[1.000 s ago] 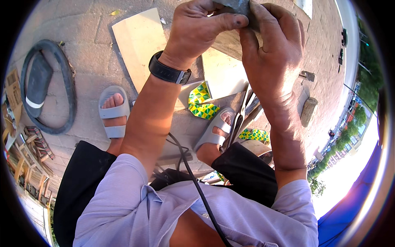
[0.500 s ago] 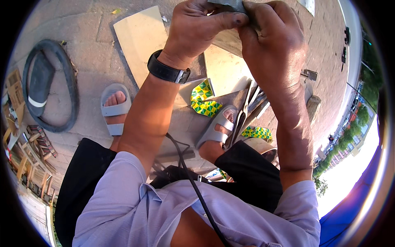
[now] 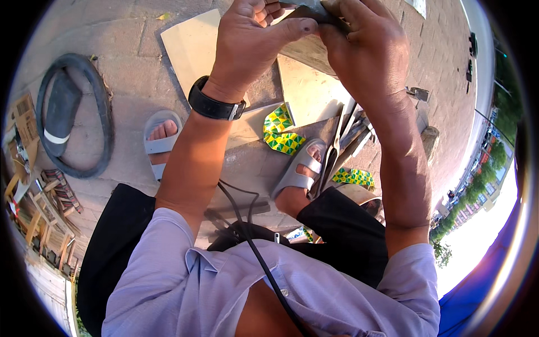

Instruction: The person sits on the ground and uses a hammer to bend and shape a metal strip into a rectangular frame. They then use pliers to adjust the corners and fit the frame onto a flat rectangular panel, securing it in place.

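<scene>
My left hand (image 3: 252,36), with a black watch strap on the wrist, is at the top edge of the view. Its thumb rests along the lower edge of a dark grey flat piece (image 3: 314,11), which looks like rubber; its fingers are curled and slightly apart. Opposite it, my right hand (image 3: 368,53) pinches the other end of the piece between thumb and bent fingers. The upper part of the piece is cut off by the frame, so its full shape cannot be told. Below the hands lies a wooden block or board (image 3: 311,53).
Pale boards (image 3: 193,48) lie on the brick paving, with a yellow-green patterned wrapper (image 3: 283,140) beside my sandal (image 3: 297,174). Metal tools (image 3: 342,140) lean by that foot. At left are a black rubber ring (image 3: 106,135) and wooden scraps (image 3: 45,213). A dark cable (image 3: 255,241) crosses my lap.
My left hand has shifted slightly left and its fingers have loosened from the piece. The right hand has moved a little up and left. The piece now sits more tilted.
</scene>
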A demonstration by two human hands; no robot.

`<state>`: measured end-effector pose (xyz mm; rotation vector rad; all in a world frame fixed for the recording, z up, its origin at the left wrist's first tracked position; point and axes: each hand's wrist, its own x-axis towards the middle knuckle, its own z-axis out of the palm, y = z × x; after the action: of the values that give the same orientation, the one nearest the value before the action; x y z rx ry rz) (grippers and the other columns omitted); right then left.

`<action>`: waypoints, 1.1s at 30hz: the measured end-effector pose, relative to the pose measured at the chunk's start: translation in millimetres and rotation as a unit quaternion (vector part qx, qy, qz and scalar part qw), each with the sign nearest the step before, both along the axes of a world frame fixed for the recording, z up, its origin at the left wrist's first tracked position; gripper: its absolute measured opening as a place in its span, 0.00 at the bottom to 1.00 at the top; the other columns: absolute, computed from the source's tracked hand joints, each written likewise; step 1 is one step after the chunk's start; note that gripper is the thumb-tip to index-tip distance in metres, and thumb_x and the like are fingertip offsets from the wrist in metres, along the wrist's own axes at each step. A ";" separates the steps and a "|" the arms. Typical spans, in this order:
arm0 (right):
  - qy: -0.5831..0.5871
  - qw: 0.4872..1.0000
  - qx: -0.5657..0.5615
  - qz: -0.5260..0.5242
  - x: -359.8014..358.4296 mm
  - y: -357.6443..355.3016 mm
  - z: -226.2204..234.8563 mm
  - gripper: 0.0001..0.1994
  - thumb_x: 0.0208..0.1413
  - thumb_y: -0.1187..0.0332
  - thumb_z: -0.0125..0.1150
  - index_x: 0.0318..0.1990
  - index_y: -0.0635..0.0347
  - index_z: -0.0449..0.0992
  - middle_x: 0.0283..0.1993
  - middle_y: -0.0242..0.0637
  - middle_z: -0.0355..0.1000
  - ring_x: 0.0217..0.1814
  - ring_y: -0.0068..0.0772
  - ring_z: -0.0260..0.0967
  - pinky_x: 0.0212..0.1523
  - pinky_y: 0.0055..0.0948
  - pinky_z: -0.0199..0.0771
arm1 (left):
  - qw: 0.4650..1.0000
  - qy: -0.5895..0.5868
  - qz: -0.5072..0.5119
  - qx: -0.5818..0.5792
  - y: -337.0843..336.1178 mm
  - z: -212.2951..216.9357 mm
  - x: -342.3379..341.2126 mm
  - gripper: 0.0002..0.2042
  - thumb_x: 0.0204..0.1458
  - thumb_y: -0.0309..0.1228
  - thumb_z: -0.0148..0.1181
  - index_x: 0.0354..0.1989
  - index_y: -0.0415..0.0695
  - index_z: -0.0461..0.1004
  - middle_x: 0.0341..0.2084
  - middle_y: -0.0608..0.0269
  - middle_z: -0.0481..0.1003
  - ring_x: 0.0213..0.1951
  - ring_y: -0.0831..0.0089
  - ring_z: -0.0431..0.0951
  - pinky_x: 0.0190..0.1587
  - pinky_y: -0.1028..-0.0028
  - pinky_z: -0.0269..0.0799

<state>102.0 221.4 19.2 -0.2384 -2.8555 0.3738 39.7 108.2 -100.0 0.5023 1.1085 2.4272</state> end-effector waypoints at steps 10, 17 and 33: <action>0.010 1.000 0.023 0.007 5.0 0.5 -0.3 0.08 0.43 0.75 0.70 0.27 0.59 0.73 0.31 0.44 0.70 0.35 0.55 0.71 0.33 0.49 0.71 | 0.793 0.574 0.038 -0.199 -18.9 52.1 -64.9 0.12 0.48 0.27 0.69 0.41 0.39 0.79 0.42 0.50 0.78 0.45 0.50 0.78 0.50 0.59 0.74; 0.063 0.997 0.029 0.026 3.7 11.8 -18.7 0.09 0.43 0.75 0.70 0.27 0.59 0.73 0.30 0.44 0.70 0.35 0.55 0.71 0.32 0.49 0.71 | 0.753 0.613 0.040 -0.236 -14.2 55.1 -66.2 0.08 0.48 0.25 0.67 0.37 0.39 0.77 0.37 0.52 0.77 0.42 0.50 0.76 0.46 0.58 0.74; -0.004 0.995 -0.094 0.029 8.4 13.4 -11.7 0.09 0.47 0.74 0.71 0.27 0.62 0.73 0.28 0.48 0.71 0.32 0.57 0.71 0.32 0.49 0.70 | 0.762 0.575 -0.052 -0.293 -18.5 60.0 -61.4 0.07 0.46 0.25 0.69 0.30 0.39 0.76 0.27 0.49 0.76 0.35 0.46 0.77 0.36 0.56 0.73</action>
<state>110.4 234.8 7.5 -0.1916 -2.8415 0.6556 -21.7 89.6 -40.0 1.8460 2.0727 1.3380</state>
